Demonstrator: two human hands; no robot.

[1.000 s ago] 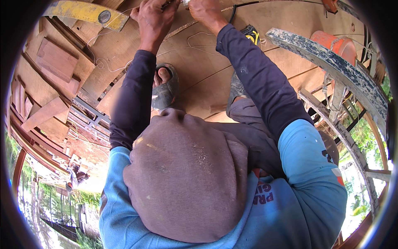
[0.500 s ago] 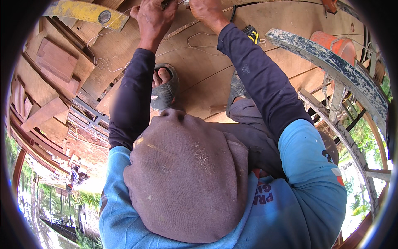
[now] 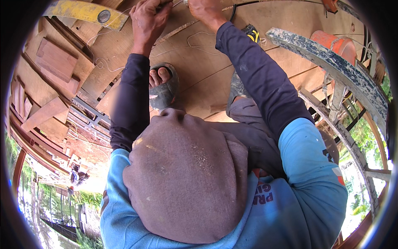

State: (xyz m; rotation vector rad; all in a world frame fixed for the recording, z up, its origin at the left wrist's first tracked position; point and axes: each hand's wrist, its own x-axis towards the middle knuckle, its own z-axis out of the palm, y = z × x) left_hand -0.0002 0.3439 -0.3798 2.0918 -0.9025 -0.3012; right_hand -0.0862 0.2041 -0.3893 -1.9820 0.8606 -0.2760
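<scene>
At the top edge of the head view, my left hand [image 3: 150,20] is closed with its fingertips pinched together. What it grips is mostly cut off by the frame edge. To its right, my right hand [image 3: 208,13] is also closed, around a small pale object [image 3: 185,2] of which only an end shows. A thin white string [image 3: 92,49] passes by my left hand and lies in loose curls on the plywood floor [image 3: 195,74]. More of the string loops on the boards below my right hand.
A yellow spirit level [image 3: 83,11] lies at the far left, near stacked wood offcuts [image 3: 58,60]. On the right are a paint-spattered curved beam [image 3: 323,54] and an orange bucket [image 3: 338,45]. My sandalled foot [image 3: 163,85] rests on the boards; gaps open between frame members at left.
My left hand has shifted slightly left and down, its wrist turning a little. My right hand has moved slightly left. Both stay closed.
</scene>
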